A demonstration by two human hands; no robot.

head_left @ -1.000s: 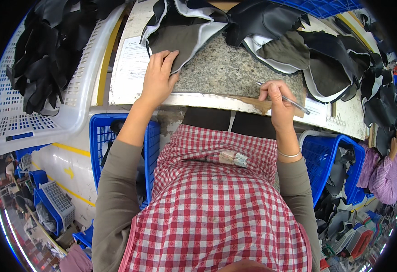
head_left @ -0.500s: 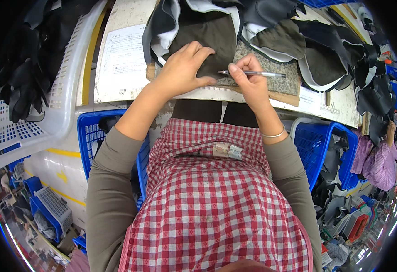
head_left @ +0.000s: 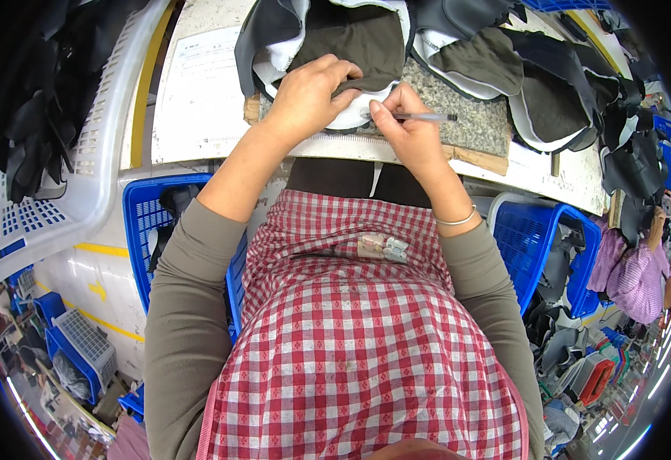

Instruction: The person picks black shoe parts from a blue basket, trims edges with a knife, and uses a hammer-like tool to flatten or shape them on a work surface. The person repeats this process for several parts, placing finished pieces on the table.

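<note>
A black leather piece (head_left: 253, 46) lies on the worktable, with a dark olive cloth lining (head_left: 343, 42) and white backing (head_left: 351, 113). It looks like part of a shoe or boot upper. My left hand (head_left: 312, 96) is closed on the near edge of the lining and holds it folded back. Below the fold, the white backing lies bare. In my right hand (head_left: 412, 130) is a slim clear-barrelled pen (head_left: 431, 117), held nearly level. Its tip points left at the white backing; whether it touches cannot be made out.
Under the work sits a speckled stone slab (head_left: 477, 115) with a wooden edge. Printed paper (head_left: 197, 100) lies to the left. More lined pieces (head_left: 554, 107) stretch off to the right. Blue baskets (head_left: 523, 245) flank my lap, and a white crate (head_left: 94, 176) stands left. Another person (head_left: 638, 280) is at far right.
The lining's near edge has been lifted and folded away from me by my left hand, baring the white backing. My right hand and pen have shifted slightly left.
</note>
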